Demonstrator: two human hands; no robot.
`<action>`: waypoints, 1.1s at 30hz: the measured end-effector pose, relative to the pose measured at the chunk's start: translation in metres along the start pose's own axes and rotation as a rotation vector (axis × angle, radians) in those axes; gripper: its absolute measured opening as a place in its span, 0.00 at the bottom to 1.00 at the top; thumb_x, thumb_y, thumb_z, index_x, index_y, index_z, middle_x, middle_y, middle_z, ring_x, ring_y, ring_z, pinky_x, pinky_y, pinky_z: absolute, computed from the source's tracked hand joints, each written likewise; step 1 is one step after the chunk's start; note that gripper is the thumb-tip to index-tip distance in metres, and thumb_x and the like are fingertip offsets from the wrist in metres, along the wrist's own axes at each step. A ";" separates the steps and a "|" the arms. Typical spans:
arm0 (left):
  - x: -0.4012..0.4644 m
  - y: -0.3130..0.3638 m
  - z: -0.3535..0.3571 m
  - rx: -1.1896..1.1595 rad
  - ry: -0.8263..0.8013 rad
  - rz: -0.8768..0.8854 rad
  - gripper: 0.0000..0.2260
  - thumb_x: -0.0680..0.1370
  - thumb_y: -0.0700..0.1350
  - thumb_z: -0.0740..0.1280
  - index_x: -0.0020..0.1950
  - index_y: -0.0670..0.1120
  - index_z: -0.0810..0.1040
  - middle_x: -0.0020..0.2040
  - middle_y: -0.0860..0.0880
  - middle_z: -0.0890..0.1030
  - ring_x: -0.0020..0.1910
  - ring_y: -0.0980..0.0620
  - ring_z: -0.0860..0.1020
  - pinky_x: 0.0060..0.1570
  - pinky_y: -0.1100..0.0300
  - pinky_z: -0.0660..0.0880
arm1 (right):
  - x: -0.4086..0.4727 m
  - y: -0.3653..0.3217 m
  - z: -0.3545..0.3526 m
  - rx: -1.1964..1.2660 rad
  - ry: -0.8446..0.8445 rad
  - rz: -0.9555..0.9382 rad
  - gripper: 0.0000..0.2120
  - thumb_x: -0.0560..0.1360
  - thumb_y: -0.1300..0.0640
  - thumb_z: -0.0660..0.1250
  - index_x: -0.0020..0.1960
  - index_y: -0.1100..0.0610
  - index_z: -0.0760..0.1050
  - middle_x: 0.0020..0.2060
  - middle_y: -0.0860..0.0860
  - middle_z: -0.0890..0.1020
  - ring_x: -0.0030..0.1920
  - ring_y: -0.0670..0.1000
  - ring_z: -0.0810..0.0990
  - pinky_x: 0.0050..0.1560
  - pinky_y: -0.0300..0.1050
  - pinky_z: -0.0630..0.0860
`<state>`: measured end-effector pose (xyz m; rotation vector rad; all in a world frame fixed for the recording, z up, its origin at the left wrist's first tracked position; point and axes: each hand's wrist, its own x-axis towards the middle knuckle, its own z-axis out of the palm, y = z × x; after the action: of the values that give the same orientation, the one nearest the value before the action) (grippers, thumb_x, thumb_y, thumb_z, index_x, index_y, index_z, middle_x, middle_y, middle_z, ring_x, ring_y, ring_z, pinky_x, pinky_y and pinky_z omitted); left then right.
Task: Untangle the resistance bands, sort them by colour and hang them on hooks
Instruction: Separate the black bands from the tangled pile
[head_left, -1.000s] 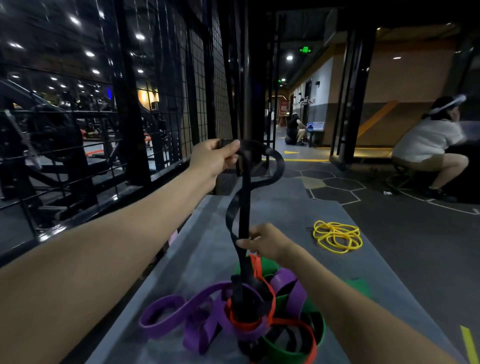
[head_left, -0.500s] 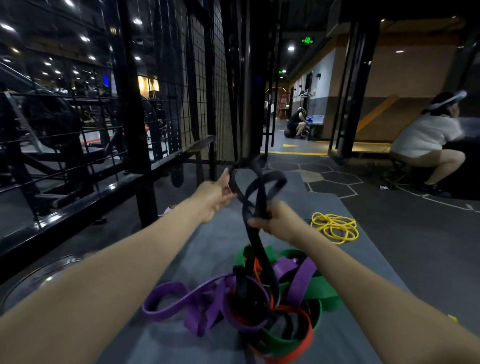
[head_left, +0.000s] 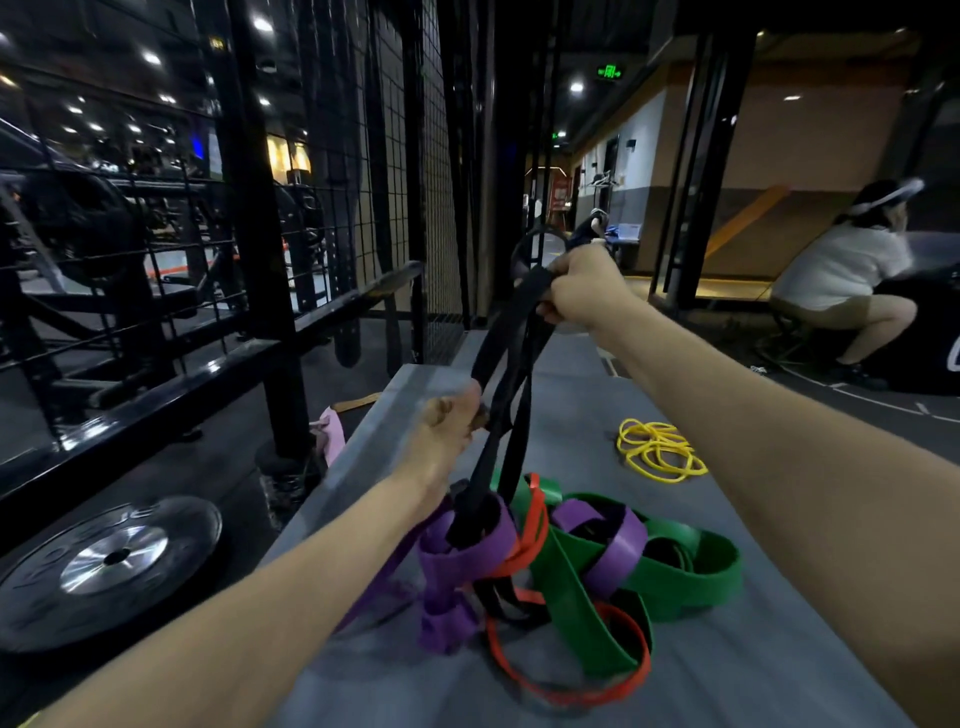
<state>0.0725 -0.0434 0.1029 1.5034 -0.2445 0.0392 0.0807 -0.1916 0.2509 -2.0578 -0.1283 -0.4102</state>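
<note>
- The right hand (head_left: 582, 291) is raised and clenched around the upper loop of the black band (head_left: 506, 384), which runs taut from the fist down into the pile.
- The left hand (head_left: 449, 423) sits lower, fingers curled onto the same black band partway down; it is blurred, so how firm that hold is I cannot tell.
- The black band's lower end disappears through a purple band (head_left: 467, 540) wrapped round it like a collar.
- Risk, as I judge it: pulling harder upward may cinch the purple wrap tighter, or drag the whole knot off the desk (head_left: 779, 675), since the bands are stretchy and grip one another.
- The bands are flat, matte rubber loops: a wide green band (head_left: 691, 577), a narrow red band (head_left: 571, 691) and a second purple loop (head_left: 618, 545), all interlaced.
- The thin yellow bands (head_left: 660, 449) lie apart in a loose coil on the grey, smooth desk.
- No hooks are identifiable.
</note>
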 end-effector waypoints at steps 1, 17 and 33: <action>-0.001 0.000 0.001 0.112 -0.036 0.009 0.37 0.63 0.68 0.67 0.53 0.36 0.75 0.46 0.40 0.79 0.47 0.49 0.76 0.50 0.56 0.69 | 0.001 -0.003 -0.001 0.007 0.004 0.000 0.11 0.75 0.70 0.62 0.36 0.62 0.73 0.28 0.54 0.74 0.26 0.48 0.72 0.22 0.35 0.71; 0.016 0.035 0.005 0.177 -0.063 -0.077 0.13 0.80 0.47 0.60 0.37 0.44 0.72 0.31 0.48 0.77 0.32 0.54 0.76 0.33 0.65 0.73 | -0.011 0.081 0.001 0.101 -0.083 0.403 0.10 0.67 0.68 0.73 0.42 0.65 0.72 0.32 0.58 0.77 0.29 0.52 0.77 0.36 0.44 0.80; 0.033 0.063 0.022 -0.010 -0.038 -0.214 0.06 0.77 0.38 0.64 0.40 0.43 0.73 0.37 0.45 0.78 0.38 0.51 0.78 0.39 0.54 0.77 | -0.063 0.097 0.049 0.168 -0.373 0.283 0.11 0.66 0.71 0.72 0.47 0.62 0.77 0.30 0.52 0.73 0.28 0.46 0.72 0.28 0.35 0.70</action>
<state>0.0907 -0.0649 0.1716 1.5139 -0.1134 -0.1618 0.0580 -0.1931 0.1275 -1.9303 -0.0894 0.1570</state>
